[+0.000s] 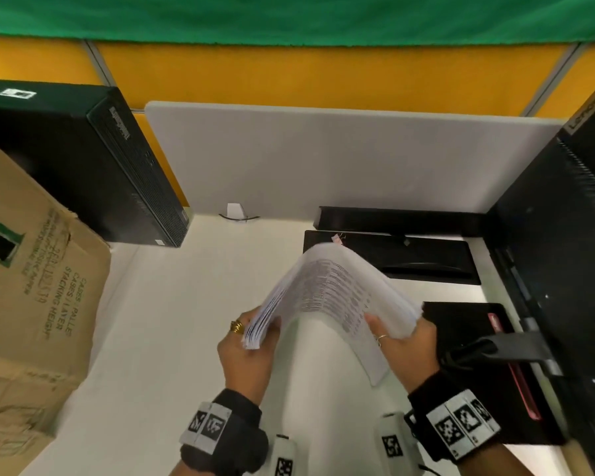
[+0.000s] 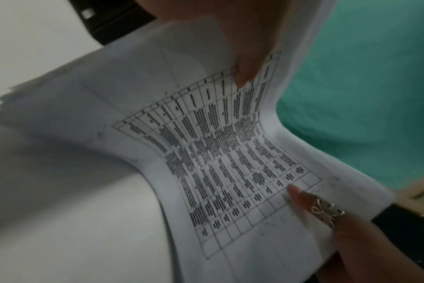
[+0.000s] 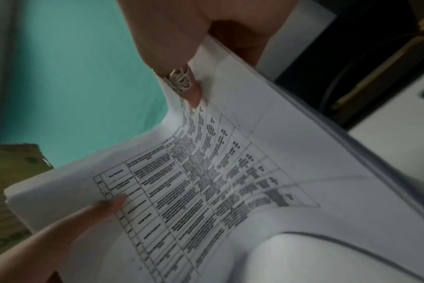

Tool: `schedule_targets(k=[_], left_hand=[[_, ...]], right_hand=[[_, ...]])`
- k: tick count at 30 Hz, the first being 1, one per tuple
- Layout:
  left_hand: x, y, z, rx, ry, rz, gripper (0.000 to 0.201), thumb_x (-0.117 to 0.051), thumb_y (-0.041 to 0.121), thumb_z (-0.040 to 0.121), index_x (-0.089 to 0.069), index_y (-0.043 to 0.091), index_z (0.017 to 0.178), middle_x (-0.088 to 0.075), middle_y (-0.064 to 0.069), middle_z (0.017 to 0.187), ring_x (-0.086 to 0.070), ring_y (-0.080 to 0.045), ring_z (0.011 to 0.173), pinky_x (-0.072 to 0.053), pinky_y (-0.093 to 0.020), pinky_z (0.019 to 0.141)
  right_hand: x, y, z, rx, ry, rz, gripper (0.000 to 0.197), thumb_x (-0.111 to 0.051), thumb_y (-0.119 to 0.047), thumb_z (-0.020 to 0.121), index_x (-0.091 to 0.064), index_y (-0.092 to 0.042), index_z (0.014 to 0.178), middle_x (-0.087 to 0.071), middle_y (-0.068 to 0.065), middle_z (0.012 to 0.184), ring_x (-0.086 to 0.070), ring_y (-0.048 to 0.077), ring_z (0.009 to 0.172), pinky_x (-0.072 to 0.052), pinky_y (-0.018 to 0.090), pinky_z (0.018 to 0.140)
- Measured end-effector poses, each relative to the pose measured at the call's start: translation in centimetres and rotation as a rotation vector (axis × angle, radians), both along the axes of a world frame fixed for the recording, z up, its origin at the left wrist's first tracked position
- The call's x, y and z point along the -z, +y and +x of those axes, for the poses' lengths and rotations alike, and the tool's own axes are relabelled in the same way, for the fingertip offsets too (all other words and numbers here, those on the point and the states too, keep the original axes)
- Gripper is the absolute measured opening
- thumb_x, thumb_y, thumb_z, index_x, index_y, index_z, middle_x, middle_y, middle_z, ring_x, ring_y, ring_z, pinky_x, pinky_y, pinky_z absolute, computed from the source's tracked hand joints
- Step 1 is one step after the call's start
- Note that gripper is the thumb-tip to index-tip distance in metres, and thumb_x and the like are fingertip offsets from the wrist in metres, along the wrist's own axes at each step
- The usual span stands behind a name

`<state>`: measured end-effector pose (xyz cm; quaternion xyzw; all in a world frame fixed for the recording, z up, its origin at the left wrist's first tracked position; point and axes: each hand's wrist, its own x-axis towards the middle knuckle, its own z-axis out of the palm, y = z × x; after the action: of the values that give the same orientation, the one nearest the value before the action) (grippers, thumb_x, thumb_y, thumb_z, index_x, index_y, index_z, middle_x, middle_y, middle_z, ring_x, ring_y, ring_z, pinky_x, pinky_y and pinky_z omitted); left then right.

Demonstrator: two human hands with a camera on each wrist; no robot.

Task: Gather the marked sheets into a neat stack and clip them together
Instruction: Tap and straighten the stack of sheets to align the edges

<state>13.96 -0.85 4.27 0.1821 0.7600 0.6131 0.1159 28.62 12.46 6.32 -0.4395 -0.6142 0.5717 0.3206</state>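
A thick stack of white sheets [image 1: 334,280] printed with a table is bent into an arch above the white desk [image 1: 169,321]. My left hand [image 1: 251,338] grips its left end, where the edges fan out unevenly. My right hand [image 1: 399,334] grips the right end, thumb on the printed face. In the left wrist view my left hand [image 2: 245,63] presses the sheets [image 2: 218,153]. In the right wrist view my right hand [image 3: 189,86], which wears a ring, pinches the sheets [image 3: 230,172]. A small pink binder clip [image 1: 336,238] lies on a black device just behind the arch.
A cardboard box [image 1: 31,286] and a black computer case [image 1: 83,159] stand at the left. Black flat devices [image 1: 409,255], a dark notebook [image 1: 478,355] and a monitor [image 1: 564,235] crowd the right. A grey partition [image 1: 323,156] closes the back.
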Motion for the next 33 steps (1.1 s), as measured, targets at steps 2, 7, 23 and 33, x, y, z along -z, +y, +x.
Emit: schedule_targets(k=[2, 7, 23, 33], left_hand=[[0.8, -0.2, 0.2, 0.048, -0.035, -0.005, 0.033, -0.070, -0.003, 0.074, -0.056, 0.027, 0.076, -0.061, 0.007, 0.076, -0.058, 0.016, 0.067, -0.041, 0.002, 0.060], [1.9, -0.2, -1.6, 0.121, -0.022, -0.034, 0.038, -0.075, 0.002, 0.072, -0.058, 0.035, 0.079, -0.064, 0.009, 0.081, -0.060, 0.012, 0.072, -0.050, -0.010, 0.067], [3.0, 1.6, -2.8, 0.026, -0.158, 0.064, 0.027, -0.077, 0.002, 0.069, -0.064, 0.022, 0.082, -0.065, 0.010, 0.079, -0.062, 0.015, 0.063, -0.045, 0.001, 0.057], [2.9, 1.0, -6.5, 0.196, -0.148, -0.048, 0.032, -0.078, 0.008, 0.069, -0.059, 0.030, 0.084, -0.059, 0.017, 0.082, -0.056, 0.005, 0.076, -0.047, -0.003, 0.056]], right_hand=[[1.1, 0.4, 0.4, 0.008, -0.009, -0.051, 0.033, -0.070, -0.003, 0.074, -0.049, -0.028, 0.077, -0.054, -0.011, 0.078, -0.059, 0.010, 0.077, -0.050, 0.009, 0.048], [3.1, 2.3, 0.7, 0.023, -0.029, -0.135, 0.040, -0.074, -0.007, 0.070, -0.057, -0.011, 0.107, -0.063, 0.004, 0.096, -0.062, 0.016, 0.088, -0.055, 0.015, 0.056], [4.4, 4.9, 1.2, 0.079, 0.036, -0.222, 0.048, -0.081, -0.012, 0.060, -0.056, -0.016, 0.102, -0.065, 0.001, 0.098, -0.063, 0.018, 0.091, -0.055, 0.034, 0.070], [4.1, 6.4, 1.7, -0.003, 0.037, -0.148, 0.040, -0.074, 0.004, 0.067, -0.062, -0.024, 0.094, -0.067, 0.001, 0.098, -0.064, 0.016, 0.093, -0.054, 0.038, 0.075]])
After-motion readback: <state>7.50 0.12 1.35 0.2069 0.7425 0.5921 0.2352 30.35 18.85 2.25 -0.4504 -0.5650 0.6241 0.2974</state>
